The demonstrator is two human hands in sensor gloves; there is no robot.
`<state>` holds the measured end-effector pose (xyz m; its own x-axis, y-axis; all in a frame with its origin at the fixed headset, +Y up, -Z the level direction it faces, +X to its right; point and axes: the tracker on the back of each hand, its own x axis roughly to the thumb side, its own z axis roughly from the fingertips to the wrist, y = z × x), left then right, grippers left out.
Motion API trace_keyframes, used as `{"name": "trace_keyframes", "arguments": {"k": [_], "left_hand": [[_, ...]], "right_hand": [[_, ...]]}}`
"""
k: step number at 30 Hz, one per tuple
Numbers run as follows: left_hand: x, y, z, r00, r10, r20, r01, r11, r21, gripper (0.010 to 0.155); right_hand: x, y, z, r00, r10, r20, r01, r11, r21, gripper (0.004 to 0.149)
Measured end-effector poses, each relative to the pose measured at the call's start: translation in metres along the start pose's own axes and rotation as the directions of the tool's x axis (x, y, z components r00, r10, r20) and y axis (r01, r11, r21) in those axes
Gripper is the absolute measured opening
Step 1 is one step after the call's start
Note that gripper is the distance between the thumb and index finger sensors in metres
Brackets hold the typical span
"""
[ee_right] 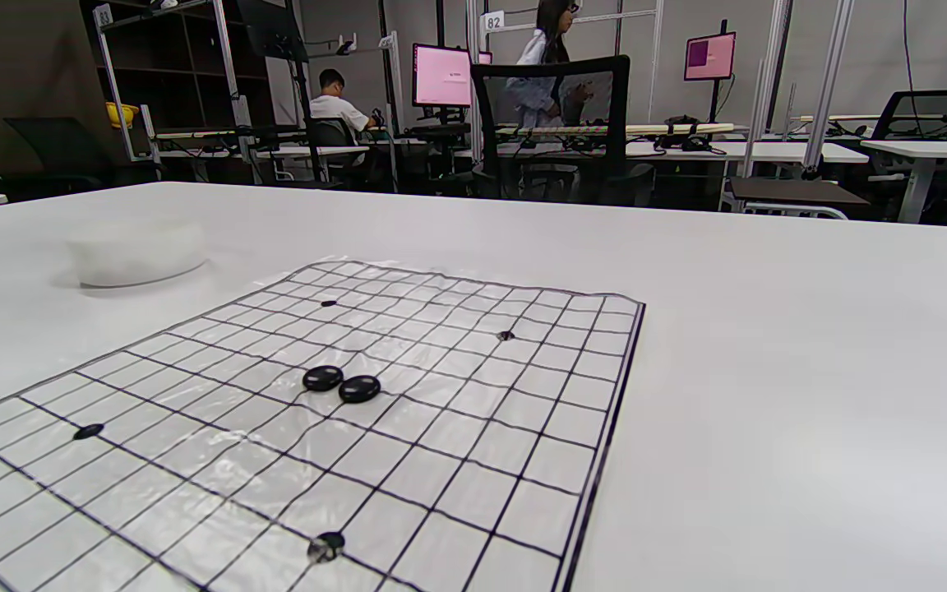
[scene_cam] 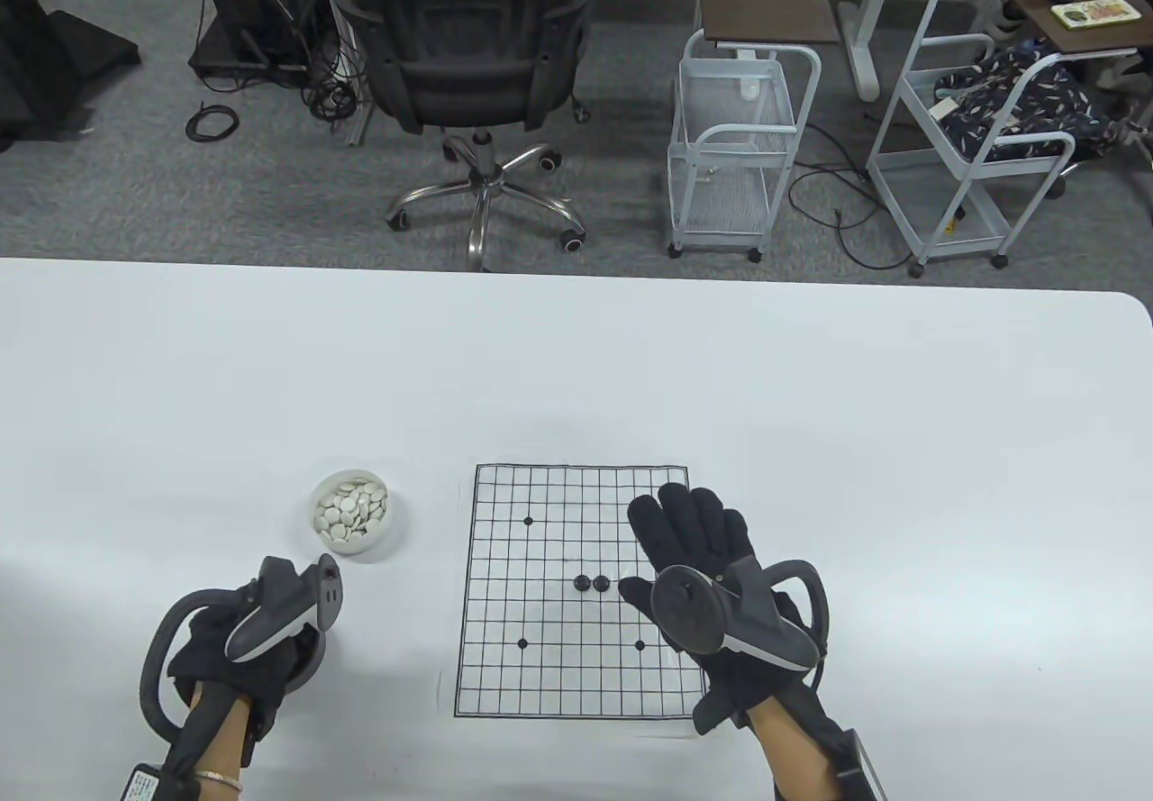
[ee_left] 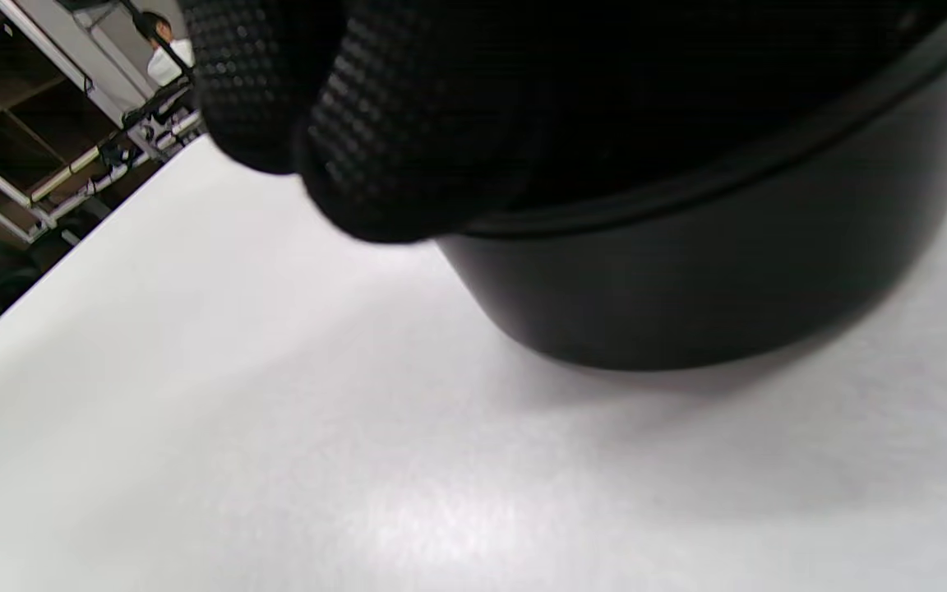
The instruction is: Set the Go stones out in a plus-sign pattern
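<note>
While two black stones (scene_cam: pixel 592 582) sit side by side at the board's (scene_cam: pixel 576 589) centre, the right hand (scene_cam: pixel 698 567) hovers flat over the grid, fingers (scene_cam: pixel 694 513) spread and holding nothing visible. The pair lies just left of its thumb, its long axis running left-right, so the plus likely grows along that row first. The left hand (scene_cam: pixel 261 630) is farther off, fingers curled at a black bowl (ee_left: pixel 687 279); whether they hold a stone I cannot tell.

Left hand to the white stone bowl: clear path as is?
Probably yes. The white stone bowl sits open-topped just ahead of the left hand, with bare table between them. But the hand's fingers rest on a black container.
</note>
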<state>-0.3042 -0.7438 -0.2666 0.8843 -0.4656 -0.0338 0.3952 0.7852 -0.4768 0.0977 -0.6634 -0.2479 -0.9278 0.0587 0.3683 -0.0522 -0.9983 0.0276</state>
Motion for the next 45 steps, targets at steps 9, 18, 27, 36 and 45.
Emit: {"name": "trace_keyframes", "arguments": {"k": [9,18,27,36,45], "left_hand": [[0.004,-0.004,0.0,1.0,-0.004,0.027,0.003,0.999,0.048,0.045],[0.0,-0.002,0.004,0.999,0.026,0.037,-0.029,0.997,0.076,0.043],[-0.015,0.011,0.02,0.976,0.2,0.087,-0.211,0.966,0.151,0.043],[0.006,0.057,0.054,0.844,0.379,0.379,-0.516,0.765,0.384,0.043],[0.124,0.113,0.039,0.748,0.333,0.574,-0.539,0.809,0.233,0.042]], "right_hand": [[-0.001,0.001,-0.001,1.0,-0.004,-0.002,0.004,1.0,0.003,0.076],[-0.002,0.001,-0.001,1.0,-0.008,-0.005,0.008,1.0,0.009,0.076],[-0.002,0.002,-0.002,1.0,-0.008,-0.003,0.008,1.0,0.011,0.076],[-0.004,0.001,-0.002,1.0,-0.018,-0.011,0.018,1.0,0.013,0.075],[-0.007,0.0,-0.001,0.999,-0.029,-0.017,0.029,1.0,0.003,0.075]]}}
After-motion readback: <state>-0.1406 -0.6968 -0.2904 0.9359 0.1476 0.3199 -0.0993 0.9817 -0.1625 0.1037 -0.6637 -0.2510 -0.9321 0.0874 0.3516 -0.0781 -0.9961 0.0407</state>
